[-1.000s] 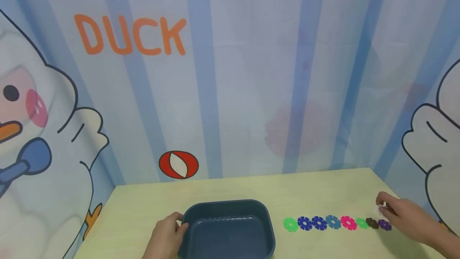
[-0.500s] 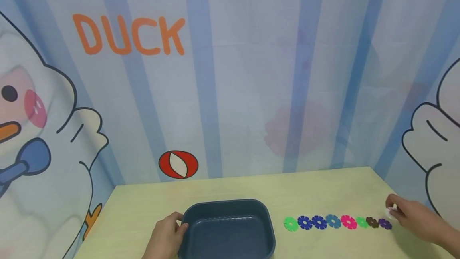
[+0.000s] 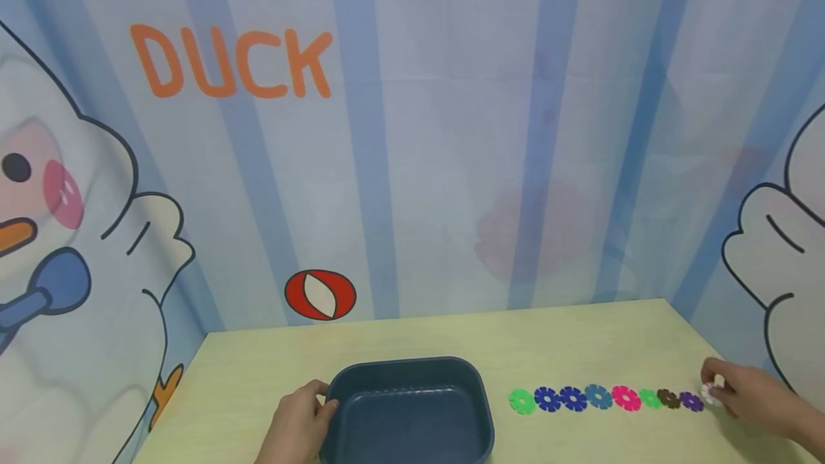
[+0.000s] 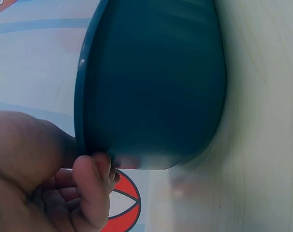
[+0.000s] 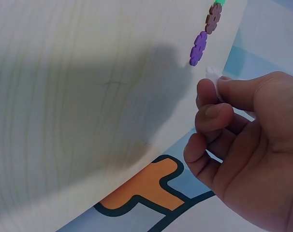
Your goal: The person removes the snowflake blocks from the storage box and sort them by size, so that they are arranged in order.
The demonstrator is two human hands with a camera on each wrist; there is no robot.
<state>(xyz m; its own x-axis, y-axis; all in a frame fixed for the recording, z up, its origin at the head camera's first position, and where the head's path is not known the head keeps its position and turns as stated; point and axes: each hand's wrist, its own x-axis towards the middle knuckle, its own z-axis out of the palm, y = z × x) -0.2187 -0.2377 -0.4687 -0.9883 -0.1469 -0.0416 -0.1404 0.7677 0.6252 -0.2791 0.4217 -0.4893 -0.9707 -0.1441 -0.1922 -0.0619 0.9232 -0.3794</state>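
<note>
My left hand grips the left rim of a dark blue plastic basin, thumb over the edge, as the left wrist view also shows. My right hand pinches a white notched disc between thumb and forefinger. It is at the right end of a row of snowflake-shaped plastic discs, beside a purple disc. Leftward from there run a brown disc, a small green one, a pink one, a lighter blue one, two dark blue ones and a green disc.
The pale wooden table carries the basin and the row of discs. Behind it and at both sides hangs a striped cloth printed with ducks and a red ball. The table's right edge lies close to my right hand.
My right hand has moved rightward and slightly down with the white disc, from above the purple disc to the row's right end. The left hand and basin stay in place.
</note>
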